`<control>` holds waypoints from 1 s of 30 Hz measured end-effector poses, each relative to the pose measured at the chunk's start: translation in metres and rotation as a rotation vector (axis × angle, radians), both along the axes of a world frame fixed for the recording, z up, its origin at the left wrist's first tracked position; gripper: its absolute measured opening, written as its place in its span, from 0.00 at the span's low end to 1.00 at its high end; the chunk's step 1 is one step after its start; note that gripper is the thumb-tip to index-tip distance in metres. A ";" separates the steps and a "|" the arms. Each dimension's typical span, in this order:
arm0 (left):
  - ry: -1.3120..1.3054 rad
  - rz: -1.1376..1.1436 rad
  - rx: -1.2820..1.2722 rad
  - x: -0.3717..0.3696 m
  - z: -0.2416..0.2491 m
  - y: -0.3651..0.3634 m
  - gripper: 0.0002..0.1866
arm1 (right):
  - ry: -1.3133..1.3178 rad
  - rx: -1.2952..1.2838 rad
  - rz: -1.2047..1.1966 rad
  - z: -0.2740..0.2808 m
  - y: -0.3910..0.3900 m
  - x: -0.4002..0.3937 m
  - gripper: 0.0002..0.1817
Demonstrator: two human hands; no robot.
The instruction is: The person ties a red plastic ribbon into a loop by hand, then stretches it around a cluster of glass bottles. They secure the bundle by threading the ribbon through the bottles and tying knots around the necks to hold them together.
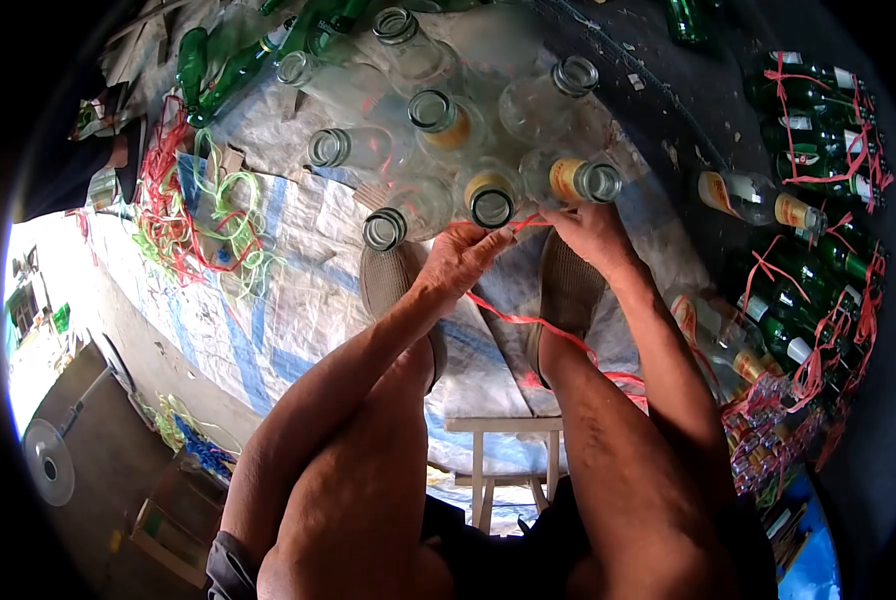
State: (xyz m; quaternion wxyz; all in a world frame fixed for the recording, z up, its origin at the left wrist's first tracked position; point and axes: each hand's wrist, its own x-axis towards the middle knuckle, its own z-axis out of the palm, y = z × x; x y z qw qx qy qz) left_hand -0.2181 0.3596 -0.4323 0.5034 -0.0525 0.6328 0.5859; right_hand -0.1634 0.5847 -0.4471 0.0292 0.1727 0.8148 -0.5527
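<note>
Several clear glass bottles stand close together in front of me, among them a bottle with a yellow label [491, 200] at the near edge and another labelled bottle [573, 180] to its right. Pinched in my left hand [464, 254] is a red plastic string [528, 320], just below the middle bottle. The string runs on to my right hand [590, 238], whose fingers are closed at the base of the right bottle's neck, partly hidden by it. Its loose length hangs down across my right shin.
Green bottles tied with red string [818, 130] lie along the right. Loose green bottles [233, 80] are at the upper left, above tangled string [198, 210]. A small wooden stool [503, 424] stands between my legs. A fan [49, 462] is at lower left.
</note>
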 end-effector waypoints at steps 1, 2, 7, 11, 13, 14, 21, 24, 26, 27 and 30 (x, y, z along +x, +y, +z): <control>0.007 0.002 0.017 0.000 -0.001 0.000 0.22 | -0.017 -0.034 -0.004 -0.001 0.001 0.001 0.14; 0.014 0.004 0.033 -0.001 -0.002 0.000 0.22 | -0.035 -0.069 -0.008 -0.001 0.002 0.003 0.15; -0.094 0.020 0.134 -0.003 0.006 0.001 0.20 | -0.200 -0.202 0.045 0.024 0.005 0.005 0.14; -0.217 0.053 0.048 -0.006 0.005 0.003 0.17 | -0.244 -0.285 0.083 0.025 0.006 0.009 0.13; -0.256 0.111 0.040 -0.005 0.011 0.007 0.15 | -0.260 -0.273 0.096 0.024 0.007 0.011 0.13; -0.277 0.148 0.038 -0.004 0.014 0.009 0.14 | -0.274 -0.275 0.096 0.024 0.007 0.013 0.13; -0.401 0.240 0.069 0.008 0.015 0.016 0.12 | -0.355 -0.412 -0.046 0.025 0.000 0.018 0.10; -0.380 0.225 0.073 0.009 0.018 0.020 0.14 | -0.363 -0.403 -0.083 0.034 0.001 0.016 0.12; -0.382 0.211 0.099 0.008 0.015 0.021 0.14 | -0.382 -0.427 -0.102 0.041 0.002 0.014 0.12; -0.383 0.204 0.110 0.007 0.015 0.021 0.14 | -0.391 -0.440 -0.111 0.043 0.002 0.014 0.12; -0.382 0.194 0.056 0.007 0.015 0.023 0.15 | -0.395 -0.456 -0.156 0.046 -0.001 0.012 0.12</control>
